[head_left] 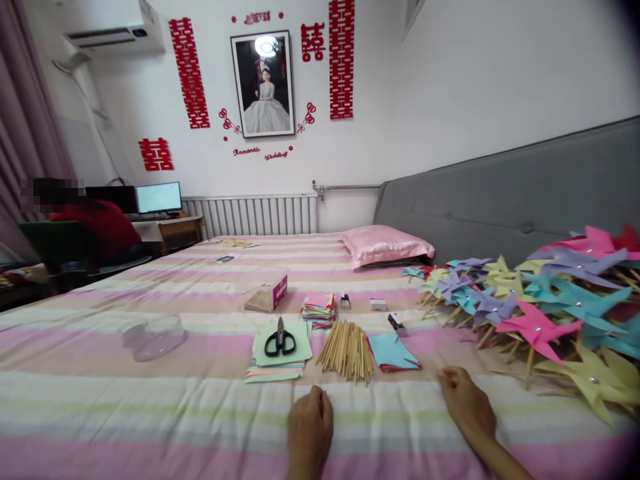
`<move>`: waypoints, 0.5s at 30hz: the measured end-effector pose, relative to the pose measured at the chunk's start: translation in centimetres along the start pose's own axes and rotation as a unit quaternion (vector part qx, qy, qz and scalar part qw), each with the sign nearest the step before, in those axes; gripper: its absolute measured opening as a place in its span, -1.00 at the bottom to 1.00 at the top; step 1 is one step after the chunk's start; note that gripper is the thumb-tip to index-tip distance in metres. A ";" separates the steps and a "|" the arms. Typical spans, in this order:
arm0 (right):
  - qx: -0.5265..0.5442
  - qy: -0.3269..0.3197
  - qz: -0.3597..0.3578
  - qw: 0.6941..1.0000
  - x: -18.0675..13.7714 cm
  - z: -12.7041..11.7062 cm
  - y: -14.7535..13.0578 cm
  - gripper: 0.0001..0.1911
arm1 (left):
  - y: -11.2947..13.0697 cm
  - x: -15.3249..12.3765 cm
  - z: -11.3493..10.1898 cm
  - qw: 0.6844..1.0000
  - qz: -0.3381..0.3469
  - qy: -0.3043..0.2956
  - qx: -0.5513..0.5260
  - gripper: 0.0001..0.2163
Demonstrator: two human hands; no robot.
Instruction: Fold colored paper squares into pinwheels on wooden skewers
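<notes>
My left hand (310,423) rests on the striped bedsheet (150,413) with its fingers curled under; nothing shows in it. It lies just below a bundle of wooden sticks (347,350). My right hand (465,400) also lies on the sheet, fingers bent loosely, close to a stack of blue and red paper squares (393,352). Black scissors (280,339) lie on a pile of pale green paper (281,353) left of the sticks. A heap of finished paper pinwheels (540,300) in pink, blue, yellow and purple fills the right side.
A small stack of coloured paper (319,308), a pink box (269,293) and a clear plastic container (153,337) lie further up the bed. A pink pillow (385,245) sits by the grey headboard (500,193). A person in red (100,227) sits at a desk at far left.
</notes>
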State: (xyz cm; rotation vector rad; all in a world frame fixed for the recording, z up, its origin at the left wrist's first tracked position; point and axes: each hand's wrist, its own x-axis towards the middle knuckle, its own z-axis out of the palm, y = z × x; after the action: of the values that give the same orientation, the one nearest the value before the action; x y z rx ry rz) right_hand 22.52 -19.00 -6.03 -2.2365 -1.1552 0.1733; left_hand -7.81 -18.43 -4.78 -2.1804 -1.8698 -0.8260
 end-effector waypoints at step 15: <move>-0.056 0.037 0.014 0.998 -1.4 0.5 -0.8 -0.65 | 0.1 0.0 -0.9 1.000 0.013 0.008 -0.012 -0.80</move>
State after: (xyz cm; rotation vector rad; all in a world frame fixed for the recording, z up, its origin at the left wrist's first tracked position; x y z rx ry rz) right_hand 20.87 -19.50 -6.20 -2.3379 -1.1202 0.0378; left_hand -7.98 -18.87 -4.00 -2.2012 -1.8284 -0.8642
